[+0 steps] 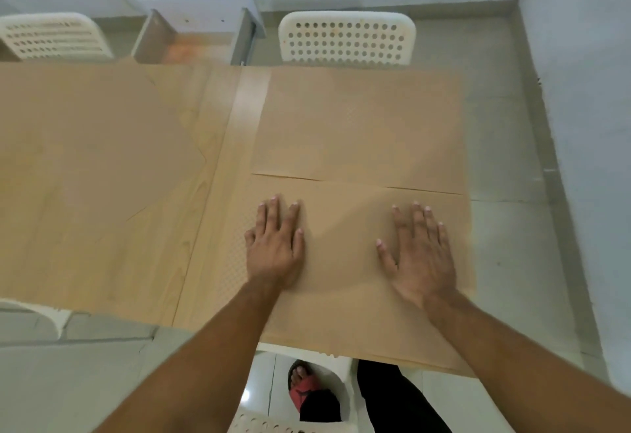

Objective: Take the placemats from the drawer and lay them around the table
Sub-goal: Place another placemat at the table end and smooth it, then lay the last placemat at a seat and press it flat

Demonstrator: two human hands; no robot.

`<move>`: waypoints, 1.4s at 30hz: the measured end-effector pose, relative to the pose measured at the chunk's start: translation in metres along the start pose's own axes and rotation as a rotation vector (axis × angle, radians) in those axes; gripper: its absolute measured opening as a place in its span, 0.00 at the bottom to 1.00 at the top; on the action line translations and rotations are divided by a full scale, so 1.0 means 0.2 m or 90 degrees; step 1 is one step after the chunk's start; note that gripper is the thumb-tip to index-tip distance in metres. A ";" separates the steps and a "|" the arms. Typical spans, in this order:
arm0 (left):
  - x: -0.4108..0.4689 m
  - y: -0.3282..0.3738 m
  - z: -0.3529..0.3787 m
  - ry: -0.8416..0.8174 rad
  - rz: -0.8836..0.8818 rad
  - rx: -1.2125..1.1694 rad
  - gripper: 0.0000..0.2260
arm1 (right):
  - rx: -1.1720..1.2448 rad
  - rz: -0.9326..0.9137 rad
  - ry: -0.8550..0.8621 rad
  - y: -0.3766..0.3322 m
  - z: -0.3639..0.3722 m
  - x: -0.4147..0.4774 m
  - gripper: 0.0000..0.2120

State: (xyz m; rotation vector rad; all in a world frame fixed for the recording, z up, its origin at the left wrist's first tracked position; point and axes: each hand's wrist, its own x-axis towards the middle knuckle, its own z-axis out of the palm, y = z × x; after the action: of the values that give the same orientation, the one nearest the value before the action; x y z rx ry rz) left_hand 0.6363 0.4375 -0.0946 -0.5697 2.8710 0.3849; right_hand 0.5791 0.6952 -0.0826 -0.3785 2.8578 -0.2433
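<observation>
A tan placemat [345, 227] lies flat on the near right part of the light wooden table [191, 193]. My left hand [275, 245] and my right hand [420, 251] both press flat on it, fingers spread, holding nothing. A second tan placemat [362, 125] lies just beyond it at the far right. A third placemat [85, 132] covers the left side of the table. The open white drawer [191, 36] stands behind the table's far edge.
White perforated chairs stand at the far right [346, 40], far left [51, 36], near left [30, 316] and right under me [307, 357]. A grey wall [580, 91] runs along the right. Tiled floor surrounds the table.
</observation>
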 end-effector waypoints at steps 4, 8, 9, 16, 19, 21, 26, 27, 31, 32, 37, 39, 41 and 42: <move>-0.10 0.00 -0.07 0.000 0.000 -0.034 0.28 | 0.029 -0.066 -0.033 -0.23 0.01 -0.12 0.34; -0.36 -0.11 -0.16 0.022 0.009 -0.090 0.28 | 0.086 -0.090 -0.052 -0.50 0.00 -0.24 0.33; -0.43 -0.17 -0.18 0.032 0.004 -0.106 0.28 | 0.109 -0.097 -0.064 -0.58 0.00 -0.26 0.34; -0.83 -0.89 -0.32 0.089 0.022 -0.173 0.25 | 0.262 -0.128 -0.104 -1.24 0.01 -0.51 0.34; -0.97 -1.18 -0.42 0.102 0.015 -0.185 0.24 | 0.409 -0.065 -0.102 -1.58 0.04 -0.62 0.30; -1.05 -1.36 -0.51 0.109 0.013 -0.191 0.24 | 0.565 0.028 -0.122 -1.82 0.03 -0.67 0.26; -1.03 -1.63 -0.71 0.129 0.002 -0.191 0.23 | 0.865 0.189 -0.176 -2.21 0.03 -0.67 0.14; -0.99 -1.66 -0.74 0.130 -0.003 -0.197 0.23 | 0.909 0.211 -0.189 -2.25 0.03 -0.66 0.13; -0.79 -1.73 -0.81 0.105 0.026 -0.173 0.23 | 1.070 0.307 -0.216 -2.34 0.04 -0.50 0.25; -0.73 -1.74 -0.82 0.092 0.038 -0.153 0.24 | 1.108 0.325 -0.222 -2.35 0.05 -0.44 0.28; -0.36 -1.84 -0.90 0.027 0.079 -0.072 0.25 | 1.205 0.390 -0.209 -2.48 0.10 -0.11 0.33; -0.20 -1.88 -0.92 -0.008 0.091 -0.056 0.24 | 1.183 0.415 -0.188 -2.53 0.13 0.02 0.32; -0.08 -1.91 -0.91 -0.067 0.112 -0.036 0.23 | 1.128 0.456 -0.158 -2.56 0.16 0.09 0.29; -0.05 -1.92 -0.90 -0.095 0.123 -0.015 0.23 | 1.103 0.477 -0.145 -2.57 0.17 0.10 0.28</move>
State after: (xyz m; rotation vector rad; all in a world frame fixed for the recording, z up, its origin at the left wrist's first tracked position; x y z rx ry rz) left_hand 0.7730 0.0460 -0.0047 -0.2548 2.7873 0.4702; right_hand 0.6887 0.1963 -0.0194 0.8601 1.4323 -1.9282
